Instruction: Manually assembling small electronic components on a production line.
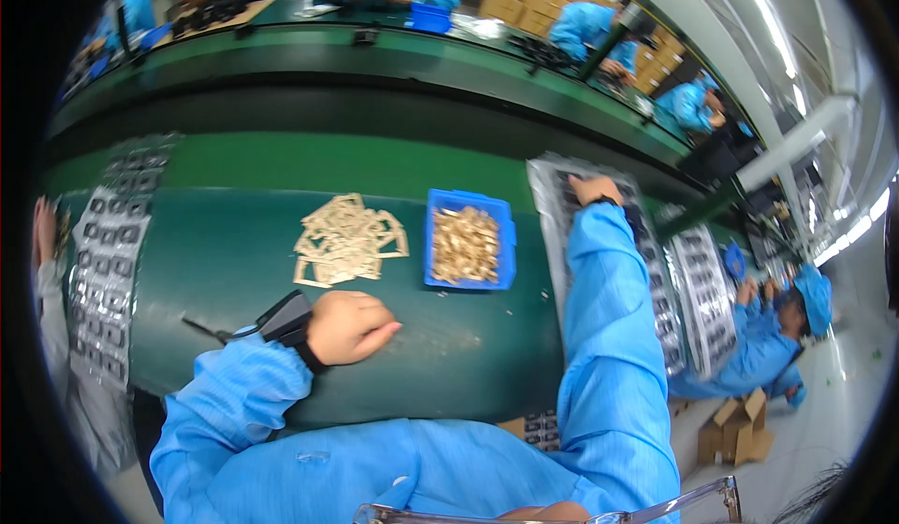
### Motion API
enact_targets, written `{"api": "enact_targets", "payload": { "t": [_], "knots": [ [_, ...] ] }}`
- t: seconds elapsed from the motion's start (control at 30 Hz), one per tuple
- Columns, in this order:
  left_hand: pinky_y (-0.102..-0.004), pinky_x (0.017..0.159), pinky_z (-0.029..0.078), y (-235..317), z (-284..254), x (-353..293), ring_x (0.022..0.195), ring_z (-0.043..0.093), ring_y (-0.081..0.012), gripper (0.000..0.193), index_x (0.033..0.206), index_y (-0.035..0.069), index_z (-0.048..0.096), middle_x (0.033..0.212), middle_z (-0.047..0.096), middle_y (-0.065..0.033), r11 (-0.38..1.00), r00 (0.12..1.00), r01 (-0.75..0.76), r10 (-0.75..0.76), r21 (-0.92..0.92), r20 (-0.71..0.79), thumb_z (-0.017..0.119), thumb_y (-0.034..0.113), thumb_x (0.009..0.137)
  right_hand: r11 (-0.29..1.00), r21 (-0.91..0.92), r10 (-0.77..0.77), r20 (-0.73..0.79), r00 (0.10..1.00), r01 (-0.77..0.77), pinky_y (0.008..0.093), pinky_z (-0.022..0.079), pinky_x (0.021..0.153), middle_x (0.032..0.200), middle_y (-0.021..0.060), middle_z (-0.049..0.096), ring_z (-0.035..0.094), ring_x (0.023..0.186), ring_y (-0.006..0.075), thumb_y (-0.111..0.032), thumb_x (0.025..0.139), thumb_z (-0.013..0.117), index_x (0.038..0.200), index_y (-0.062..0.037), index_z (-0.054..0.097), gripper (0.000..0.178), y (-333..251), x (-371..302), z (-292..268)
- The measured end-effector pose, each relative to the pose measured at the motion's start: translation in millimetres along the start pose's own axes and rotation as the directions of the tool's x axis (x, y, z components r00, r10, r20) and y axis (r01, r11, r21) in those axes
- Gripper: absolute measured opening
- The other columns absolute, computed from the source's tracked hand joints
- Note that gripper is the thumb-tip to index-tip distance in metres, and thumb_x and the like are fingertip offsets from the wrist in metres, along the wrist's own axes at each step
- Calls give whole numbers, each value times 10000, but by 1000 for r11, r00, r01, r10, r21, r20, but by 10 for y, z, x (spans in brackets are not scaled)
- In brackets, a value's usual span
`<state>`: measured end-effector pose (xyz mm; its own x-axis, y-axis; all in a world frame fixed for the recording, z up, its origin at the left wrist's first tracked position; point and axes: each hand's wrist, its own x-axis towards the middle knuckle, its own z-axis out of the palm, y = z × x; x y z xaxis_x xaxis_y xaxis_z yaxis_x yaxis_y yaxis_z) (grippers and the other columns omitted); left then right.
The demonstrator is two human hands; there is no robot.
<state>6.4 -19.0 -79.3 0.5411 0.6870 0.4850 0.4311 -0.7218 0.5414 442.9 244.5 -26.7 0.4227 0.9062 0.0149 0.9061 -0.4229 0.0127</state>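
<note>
My left hand (351, 329) rests low over the green table, its fingers curled in; whatever they may hold is hidden. A black strap with a dark box sits on that wrist. Beyond it lies a loose pile of cream-coloured flat frames (351, 238). To the right of the pile stands a blue plastic bin (508, 243) full of small gold-coloured metal parts (464, 246). My right arm stretches forward to a clear plastic tray (551, 207) of dark parts. At its far end my right hand (596, 189) has its fingers bent down, and their tips are hard to see.
Another tray of black square parts (105, 262) lies along the left, by another person's hand (45, 229). A further tray (704, 290) stands right, near a seated co-worker (768, 337). Across the green line (375, 60) more people work. An open carton (735, 428) is on the floor.
</note>
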Motion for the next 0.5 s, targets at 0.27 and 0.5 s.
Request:
{"api": "enact_targets", "payload": {
  "t": [0.27, 0.5],
  "knots": [
    [-391, 546, 502, -33, 19, 80, 669, 637, -264, 143, 780, 93, 653, 708, 616, -63, 990, 990, -135, 136, 38, -28, 700, 186, 879, 984, -152, 84, -36, 996, -88, 456, 437, 1040, 1320, 158, 643, 594, 1248, 335, -663, 839, 631, 1249, -62, 684, 730, -137, 78, -119],
    [-437, 658, 519, -286, -609, 117, 759, 659, -315, 128, 831, 73, 682, 800, 679, -101, 899, 930, 354, -308, 256, -202, 673, 194, 873, 986, -90, 142, -10, 990, -142, 476, 314, 1121, 1403, 136, 590, 526, 1327, 314, -613, 877, 627, 1330, -72, 633, 705, -230, 24, -125]
  ]
}}
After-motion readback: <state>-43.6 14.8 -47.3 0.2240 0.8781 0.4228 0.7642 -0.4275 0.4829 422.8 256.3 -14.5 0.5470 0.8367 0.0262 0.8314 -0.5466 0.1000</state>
